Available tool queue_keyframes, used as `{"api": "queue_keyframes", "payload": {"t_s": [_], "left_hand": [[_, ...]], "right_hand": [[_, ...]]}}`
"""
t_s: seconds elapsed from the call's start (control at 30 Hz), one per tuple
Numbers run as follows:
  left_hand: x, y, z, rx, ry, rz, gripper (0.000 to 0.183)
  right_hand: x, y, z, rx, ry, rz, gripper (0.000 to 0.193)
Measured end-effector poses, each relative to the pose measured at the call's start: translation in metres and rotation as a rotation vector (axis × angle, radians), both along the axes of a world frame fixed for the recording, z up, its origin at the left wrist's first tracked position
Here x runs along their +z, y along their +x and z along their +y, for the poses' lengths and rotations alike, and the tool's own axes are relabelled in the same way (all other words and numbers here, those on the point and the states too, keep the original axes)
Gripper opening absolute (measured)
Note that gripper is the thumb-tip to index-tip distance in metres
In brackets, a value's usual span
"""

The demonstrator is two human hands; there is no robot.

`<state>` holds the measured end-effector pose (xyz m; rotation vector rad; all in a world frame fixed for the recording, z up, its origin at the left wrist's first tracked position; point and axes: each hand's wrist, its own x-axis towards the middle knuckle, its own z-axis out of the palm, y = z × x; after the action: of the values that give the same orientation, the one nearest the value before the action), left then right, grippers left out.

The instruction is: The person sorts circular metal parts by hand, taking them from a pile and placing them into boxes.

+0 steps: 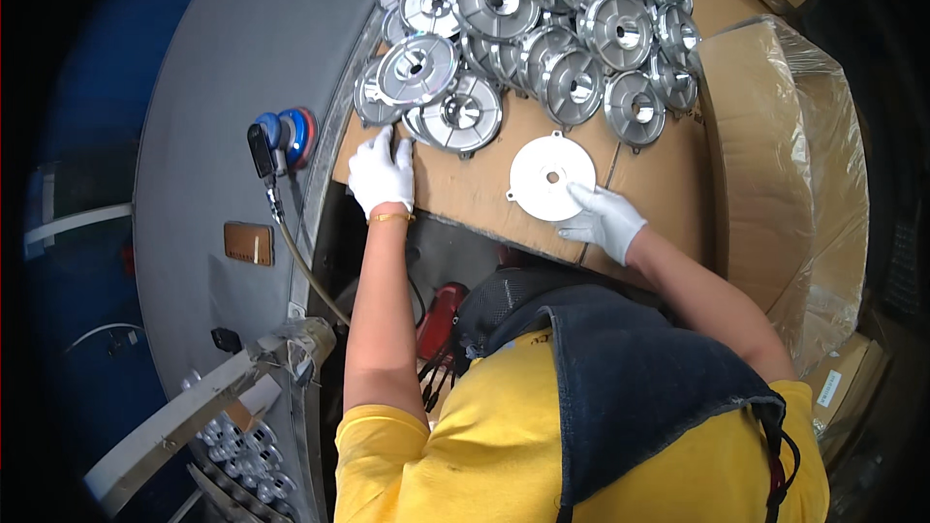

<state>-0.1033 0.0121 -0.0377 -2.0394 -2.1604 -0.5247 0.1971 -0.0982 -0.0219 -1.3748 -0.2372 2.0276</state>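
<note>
My right hand [605, 221], in a white glove, grips the lower right edge of a round metal cover [531, 179]. Its smooth, pale face is turned up, showing a small centre hole and little lugs on the rim. My left hand [384, 172], also gloved, is at the left edge of the cardboard [455, 184], its fingers stretched toward the nearest piled covers and nothing seen in it. Just beyond it lie a shiny cover [418, 69] and a ribbed cover with a hub [481, 102]. Whether the left fingertips touch them I cannot tell.
A heap of ribbed metal covers [618, 31] fills the far side. On the grey surface at left lie a blue air sander [291, 136] with a hose [312, 276] and a brown block [249, 243]. At right stands a plastic-lined carton [775, 184]; a metal bar [174, 426] crosses lower left.
</note>
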Motion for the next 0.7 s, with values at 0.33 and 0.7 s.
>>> {"api": "queue_keyframes", "payload": {"t_s": [0.33,0.7], "left_hand": [[0.005,0.025,-0.044,-0.053,-0.043,-0.527,0.018],[-0.001,0.112,-0.064,-0.37,-0.083,-0.425,0.008]], "right_hand": [[0.006,-0.003,0.004,0.094,-0.031,-0.178,0.046],[-0.004,-0.019,0.003,0.006,0.058,-0.229,0.036]]}}
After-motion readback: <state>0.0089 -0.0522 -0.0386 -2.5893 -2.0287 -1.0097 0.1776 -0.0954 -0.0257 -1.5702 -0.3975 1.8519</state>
